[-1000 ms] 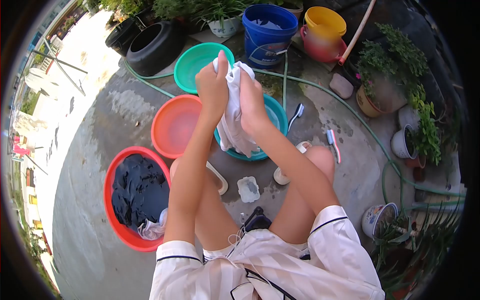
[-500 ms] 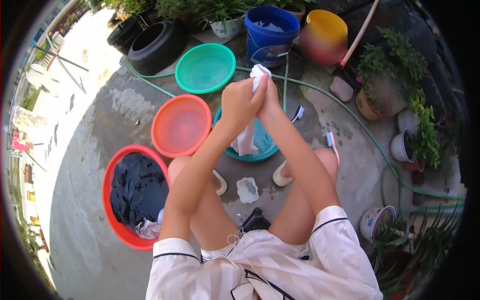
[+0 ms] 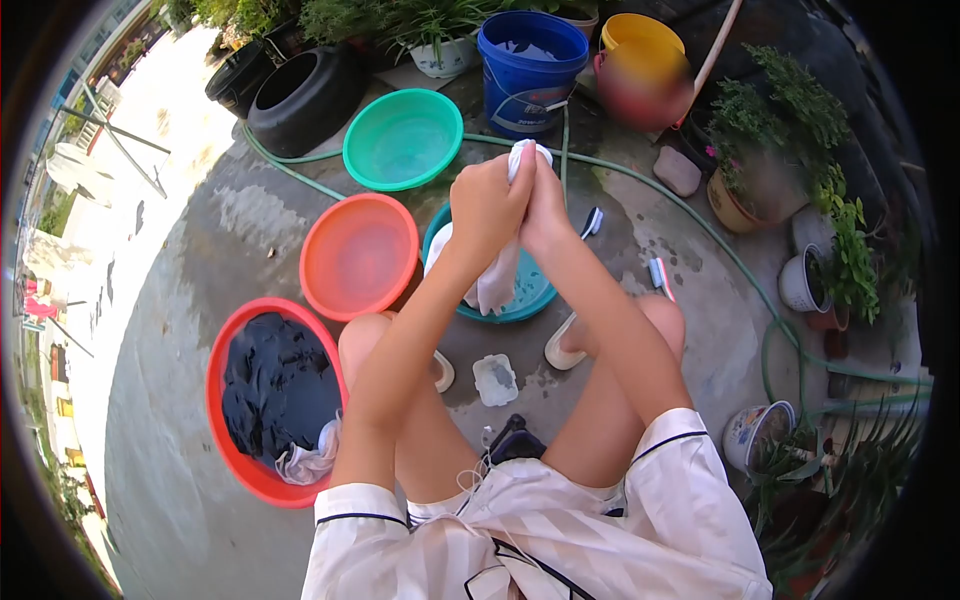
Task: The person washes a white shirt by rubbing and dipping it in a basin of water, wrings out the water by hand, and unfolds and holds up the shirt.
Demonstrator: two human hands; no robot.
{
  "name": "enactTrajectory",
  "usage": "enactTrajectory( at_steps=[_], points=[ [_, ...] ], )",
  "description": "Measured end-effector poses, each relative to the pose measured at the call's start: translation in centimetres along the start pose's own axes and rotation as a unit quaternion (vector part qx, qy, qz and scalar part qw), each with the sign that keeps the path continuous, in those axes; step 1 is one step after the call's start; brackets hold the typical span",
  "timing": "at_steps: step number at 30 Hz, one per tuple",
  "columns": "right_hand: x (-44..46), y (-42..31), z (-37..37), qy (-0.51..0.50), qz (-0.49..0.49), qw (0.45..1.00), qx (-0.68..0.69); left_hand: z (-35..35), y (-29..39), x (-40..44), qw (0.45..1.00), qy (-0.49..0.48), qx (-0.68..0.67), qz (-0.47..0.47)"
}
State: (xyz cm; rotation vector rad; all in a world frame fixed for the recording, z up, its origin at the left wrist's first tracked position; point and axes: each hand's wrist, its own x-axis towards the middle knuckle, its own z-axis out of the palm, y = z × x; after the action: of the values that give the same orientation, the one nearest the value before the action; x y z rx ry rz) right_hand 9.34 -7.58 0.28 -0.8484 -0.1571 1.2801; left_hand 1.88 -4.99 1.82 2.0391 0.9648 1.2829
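Observation:
My left hand and my right hand are closed tightly, pressed together around a white cloth. A bunched end of the cloth pokes out above my fingers, and the rest hangs below them over a teal basin. Liquid with some foam shows in that basin. Left of it stand an orange basin and, farther back, a green basin. Dark fabric lies in a red basin at the left, with a pale cloth at its edge.
A blue bucket and a yellow bucket stand at the back. Two brushes, one dark-bristled and one red and white, lie right of the teal basin. A small clear box sits between my feet. A green hose and potted plants border the right.
From one second ago, my hands have come together on the cloth and moved slightly lower and to the right, uncovering the green basin. The cloth is now bunched tighter between them.

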Motion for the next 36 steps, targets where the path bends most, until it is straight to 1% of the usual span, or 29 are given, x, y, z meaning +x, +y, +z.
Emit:
enactTrajectory(
  at_steps=[1,2,3,5,6,7,8,9,10,11,13,14,15,17,19,20,21,22,23,24,25,26,27,29,30,31,33,35,36],
  points=[
    [-1.7,0.4,1.4,0.012,-0.006,1.000,-0.026,-0.4,-0.5,0.9,0.998,0.011,-0.023,-0.052],
    [-2.2,1.2,1.7,-0.003,-0.023,0.997,-0.071,-1.0,-2.2,1.9,0.993,0.009,-0.055,-0.105],
    [-3.2,1.4,2.5,-0.021,-0.047,0.991,-0.122,-1.0,-2.3,2.1,0.992,0.017,-0.064,-0.104],
    [-2.1,1.1,2.0,-0.004,-0.017,0.994,-0.107,-1.1,-2.3,2.1,0.990,0.033,-0.081,-0.107],
    [-1.7,0.5,1.9,-0.001,-0.019,0.997,-0.078,-0.8,-0.8,1.5,0.993,0.025,-0.073,-0.094],
    [-1.2,-0.4,1.7,0.004,-0.022,0.999,-0.048,-0.7,0.4,0.8,0.997,-0.001,-0.053,-0.047],
    [1.2,-0.3,-0.4,-0.021,-0.019,1.000,-0.008,-0.3,0.6,0.3,0.999,-0.036,-0.002,0.027],
    [2.0,-0.9,-0.5,-0.015,0.002,1.000,0.012,0.0,0.6,-0.1,0.991,-0.069,0.049,0.100],
    [2.1,-0.5,-0.7,-0.011,-0.025,1.000,-0.002,0.3,0.4,0.0,0.993,-0.059,0.051,0.091],
    [2.2,0.2,-0.6,-0.008,-0.052,0.998,-0.015,0.2,-0.2,0.7,0.999,-0.027,0.012,0.031],
    [-0.9,0.6,2.4,0.007,-0.057,0.995,-0.083,-0.9,-2.6,2.9,0.993,0.037,-0.063,-0.089],
    [-2.1,1.5,3.2,-0.029,-0.084,0.985,-0.150,-1.5,-3.7,3.5,0.983,0.055,-0.127,-0.121],
    [-2.8,2.4,3.8,-0.036,-0.117,0.975,-0.185,-1.5,-3.3,3.4,0.981,0.055,-0.138,-0.123],
    [-1.9,1.4,3.5,0.009,-0.086,0.990,-0.111,-1.2,-2.2,2.8,0.977,0.056,-0.162,-0.127],
    [-0.9,-0.5,3.2,-0.002,-0.063,0.997,-0.047,-0.6,-0.8,1.3,0.993,0.040,-0.101,-0.053],
    [0.3,-0.7,2.1,-0.004,-0.073,0.997,-0.030,-0.4,0.0,0.4,0.998,0.026,-0.064,-0.012],
    [1.1,-1.2,2.4,0.016,-0.051,0.998,-0.026,-0.3,0.4,0.0,0.999,0.012,-0.028,0.031],
    [0.7,-0.8,2.2,0.004,-0.064,0.997,-0.038,-0.1,0.0,0.0,0.999,0.019,-0.028,0.018],
    [0.2,-0.1,2.2,-0.008,-0.076,0.996,-0.049,-0.4,-0.8,0.7,0.997,0.027,-0.062,-0.029],
    [0.6,1.0,2.0,-0.017,-0.052,0.993,-0.102,-1.3,-1.8,1.8,0.992,0.036,-0.095,-0.076],
    [-1.3,1.0,3.5,0.008,-0.046,0.987,-0.152,-2.2,-2.8,2.6,0.983,0.047,-0.129,-0.124],
    [-2.0,1.2,4.2,-0.008,-0.037,0.986,-0.161,-2.9,-3.5,3.1,0.977,0.065,-0.157,-0.132],
    [-2.2,1.3,4.5,-0.022,-0.028,0.985,-0.170,-2.9,-3.0,2.9,0.980,0.065,-0.145,-0.122],
    [-1.0,0.6,3.6,-0.044,-0.043,0.992,-0.107,-2.4,-1.4,2.0,0.985,0.064,-0.123,-0.100],
    [0.1,0.0,2.8,-0.054,-0.051,0.994,-0.075,-2.1,0.0,1.1,0.992,0.034,-0.096,-0.081],
    [1.0,-0.6,2.0,-0.053,-0.058,0.995,-0.053,-1.5,0.4,0.2,0.999,0.011,-0.047,-0.010],
    [2.2,-1.0,1.4,0.006,-0.047,0.997,-0.056,-0.8,0.7,-0.6,1.000,-0.022,0.018,-0.001],
    [0.8,0.0,2.5,-0.007,-0.124,0.990,-0.069,-1.4,-1.4,1.5,0.994,0.025,-0.066,-0.082],
    [0.1,0.6,3.2,-0.003,-0.143,0.983,-0.118,-1.9,-2.4,2.5,0.985,0.051,-0.107,-0.122]
  ],
)
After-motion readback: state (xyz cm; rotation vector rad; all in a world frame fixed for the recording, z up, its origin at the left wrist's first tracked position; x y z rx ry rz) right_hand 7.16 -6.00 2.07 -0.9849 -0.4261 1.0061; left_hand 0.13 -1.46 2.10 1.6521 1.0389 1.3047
